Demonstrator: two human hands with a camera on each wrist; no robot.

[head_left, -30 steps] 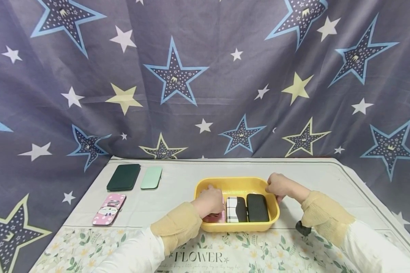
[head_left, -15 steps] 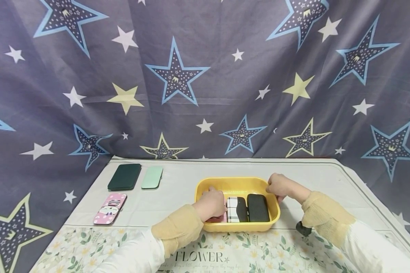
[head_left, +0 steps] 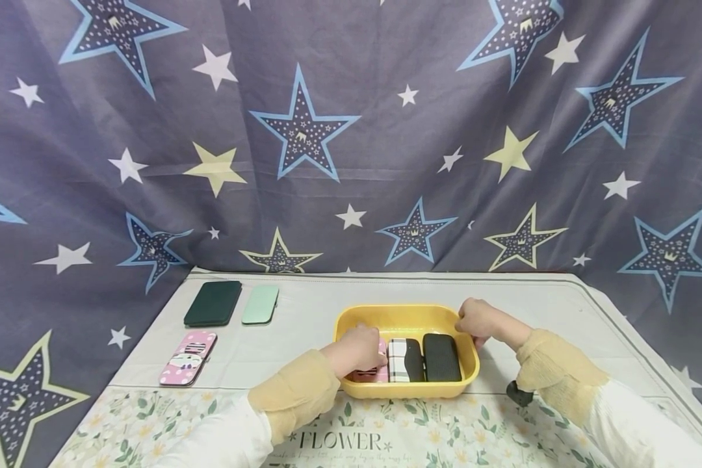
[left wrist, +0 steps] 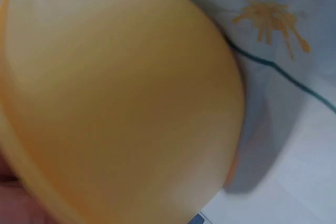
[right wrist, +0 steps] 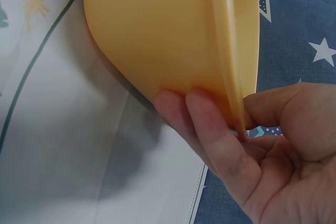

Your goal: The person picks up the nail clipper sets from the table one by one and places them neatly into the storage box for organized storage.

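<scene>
A yellow plastic basket [head_left: 409, 390] stands on the table in the head view. My right hand [head_left: 478, 318] pinches its right rim, thumb inside and fingers against the outer wall [right wrist: 152, 35] in the right wrist view. My left hand [head_left: 358, 351] reaches into the basket's left end, over a pink patterned case [head_left: 380, 374] lying there; its fingertips are mostly hidden, so I cannot tell whether they grip the case. Beside that case lie a white plaid and black case [head_left: 405, 361] and a black ribbed case [head_left: 441, 357]. The basket's outer wall [left wrist: 126, 93] fills most of the left wrist view.
On the table's left lie a dark green case [head_left: 213, 303], a mint green case [head_left: 260, 305] and a pink cartoon case [head_left: 188, 359]. A star-printed curtain [head_left: 351, 149] hangs behind. The tablecloth's [head_left: 339, 439] front strip has a flower print.
My left hand has shifted slightly left inside the basket, showing more of the pink case. My right hand keeps its hold on the rim; the basket stays put.
</scene>
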